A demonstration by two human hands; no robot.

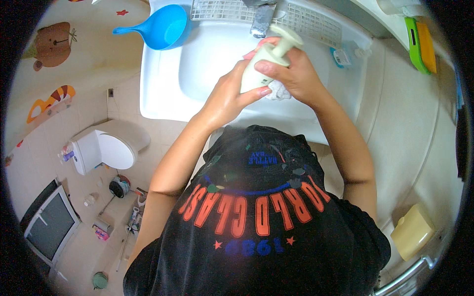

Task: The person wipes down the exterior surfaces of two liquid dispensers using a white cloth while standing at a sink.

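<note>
Both my hands hold a pale green pump bottle point(255, 74) above a white washbasin point(207, 107), the bottle tilted with its pump head toward the upper right. My left hand point(226, 92) wraps around the bottle's lower body, its thumb across the front. My right hand point(300, 74) grips the upper part near the pump, its thumb on the shoulder. A crumpled whitish cloth point(278, 91) shows just beneath the bottle, between my hands; which hand bears it I cannot tell. The fingers behind the bottle are partly hidden.
A blue plastic dipper point(166, 31) rests at the basin's upper left. White grid racks point(226, 10) and a grey object point(263, 22) lie along its far edge. A blue item with a label point(340, 57) sits at the right. A toilet point(117, 150) stands at the left.
</note>
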